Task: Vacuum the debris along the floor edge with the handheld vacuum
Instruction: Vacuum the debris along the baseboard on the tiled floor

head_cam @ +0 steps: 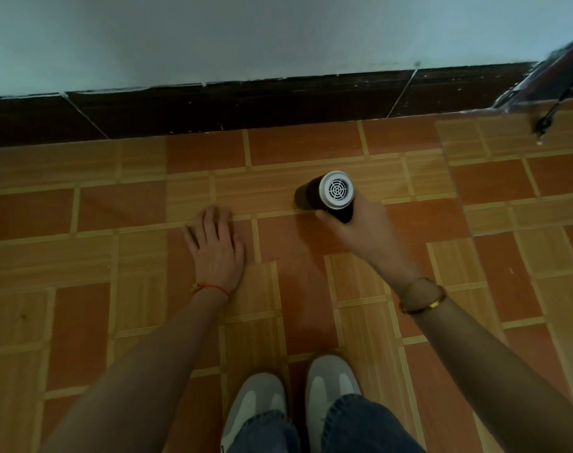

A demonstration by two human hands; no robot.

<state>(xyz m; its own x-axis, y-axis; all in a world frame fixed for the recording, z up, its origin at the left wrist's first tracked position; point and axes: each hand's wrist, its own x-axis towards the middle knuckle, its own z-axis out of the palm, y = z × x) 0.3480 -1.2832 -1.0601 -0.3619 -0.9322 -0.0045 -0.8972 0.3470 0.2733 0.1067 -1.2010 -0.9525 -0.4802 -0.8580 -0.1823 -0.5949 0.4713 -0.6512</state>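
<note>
Our right hand (360, 230) grips the vacuum (327, 196), its nozzle still short of the baseboard (246, 109) beyond, so we judge the edge not yet vacuumed.

Left hand (214, 246) flat on floor (82, 256); vacuum (327, 197) to its right; skirting (246, 106) beyond.

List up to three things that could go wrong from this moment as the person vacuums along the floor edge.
1. The vacuum, held in the right hand, sits well short of the dark skirting, so the edge itself may get missed.
2. The left hand lies flat on the tiled floor beside it; a leftward sweep could bump the fingers.
3. A dark cable hangs at the far right corner and might be caught.
</note>
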